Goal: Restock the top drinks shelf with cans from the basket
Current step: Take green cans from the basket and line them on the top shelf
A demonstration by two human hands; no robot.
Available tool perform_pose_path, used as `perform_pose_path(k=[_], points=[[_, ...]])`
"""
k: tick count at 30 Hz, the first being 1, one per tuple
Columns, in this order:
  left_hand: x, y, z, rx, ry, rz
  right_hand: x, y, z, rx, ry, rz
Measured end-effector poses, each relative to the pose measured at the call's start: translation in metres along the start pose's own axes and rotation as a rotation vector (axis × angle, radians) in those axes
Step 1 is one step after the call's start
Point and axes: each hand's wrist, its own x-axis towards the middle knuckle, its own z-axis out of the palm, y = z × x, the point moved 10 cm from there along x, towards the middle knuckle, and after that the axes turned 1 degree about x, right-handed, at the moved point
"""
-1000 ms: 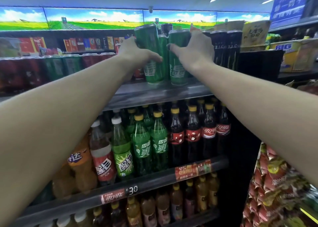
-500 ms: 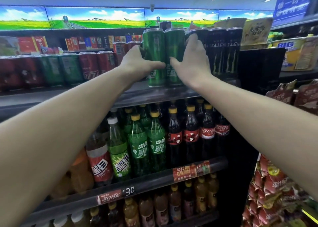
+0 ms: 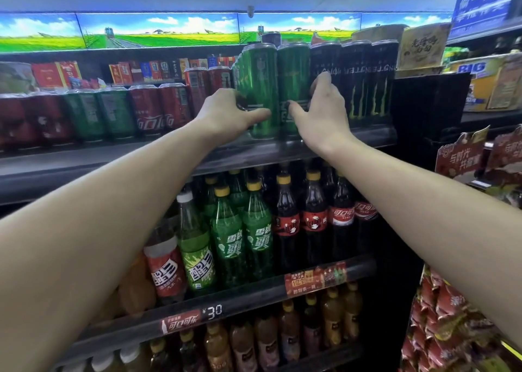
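Note:
Two tall green cans stand upright side by side at the front of the top drinks shelf (image 3: pixel 282 151). My left hand (image 3: pixel 228 114) grips the left green can (image 3: pixel 258 80), thumb across its lower front and fingers round its left side. My right hand (image 3: pixel 322 112) holds the right green can (image 3: pixel 293 72), thumb on the front and fingers curled round its right side, against the black cans. More green cans line up behind the left one. The basket is out of view.
Black energy-drink cans (image 3: pixel 364 80) stand right of the green pair; red cans (image 3: pixel 197 80) and lower red and green cans (image 3: pixel 118 112) fill the shelf to the left. Bottles (image 3: pixel 254 230) crowd the shelves below. Snack packs (image 3: pixel 443 323) hang at the lower right.
Both green cans came down from a tilted, raised position onto the top shelf and now stand upright together. My hands slid lower on the cans.

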Motion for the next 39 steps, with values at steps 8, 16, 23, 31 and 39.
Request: perform_pose_path(k=[8,16,23,31,39], points=[[0.0,-0.001,0.005,0.0,-0.033,0.017,-0.002,0.002,0.001,0.024,0.0,0.027],[-0.006,0.003,0.003,0.037,-0.028,0.003,-0.007,0.003,-0.002,0.086,-0.015,0.089],[-0.053,0.021,-0.03,0.21,0.146,0.161,-0.052,-0.015,-0.009,0.14,0.166,-0.018],[-0.19,-0.06,0.008,0.283,0.106,0.306,-0.176,-0.02,0.092,0.32,-0.145,0.055],[-0.337,-0.257,0.133,0.234,-0.416,-0.151,-0.378,0.049,0.248,0.273,-0.695,0.436]])
